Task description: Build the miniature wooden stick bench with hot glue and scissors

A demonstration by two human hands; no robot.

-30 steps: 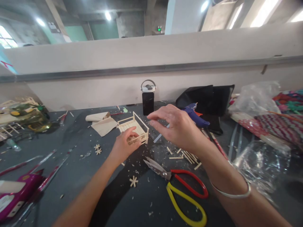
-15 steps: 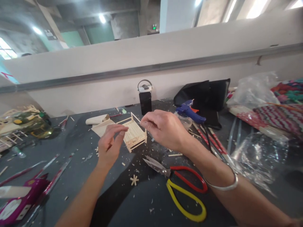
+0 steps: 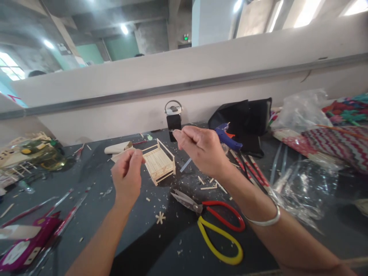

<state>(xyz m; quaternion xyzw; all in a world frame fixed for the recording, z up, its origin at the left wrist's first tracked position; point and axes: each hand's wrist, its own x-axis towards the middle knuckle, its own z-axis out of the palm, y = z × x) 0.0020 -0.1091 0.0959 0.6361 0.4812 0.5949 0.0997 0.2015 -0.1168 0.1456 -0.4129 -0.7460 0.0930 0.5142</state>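
My left hand (image 3: 127, 173) hovers just left of a small bed-like frame made of wooden sticks (image 3: 157, 160), its thumb and fingertips pressed together. Whatever lies in that pinch, if anything, is too small to make out. To the right of the frame and above the dark table, my right hand (image 3: 201, 150) is closed, thumb against the curled fingers; its contents are likewise unclear. Scissors (image 3: 198, 209) with one red and one yellow handle lie partly open in front of the frame. A star-shaped piece of short sticks (image 3: 160, 218) rests left of them.
A black bottle (image 3: 173, 122) stands at the wall. Behind my right hand lie a blue glue gun (image 3: 228, 138) and a black bag (image 3: 244, 119). Clear plastic wrap (image 3: 304, 195) spreads at right. A purple device (image 3: 31, 239) sits at lower left, and stick scraps dot the table (image 3: 97, 214).
Both hands have drawn slightly apart from the stick frame, uncovering more of it. The left fingers have closed together, and the right fingers have curled in more. The view has shifted slightly.
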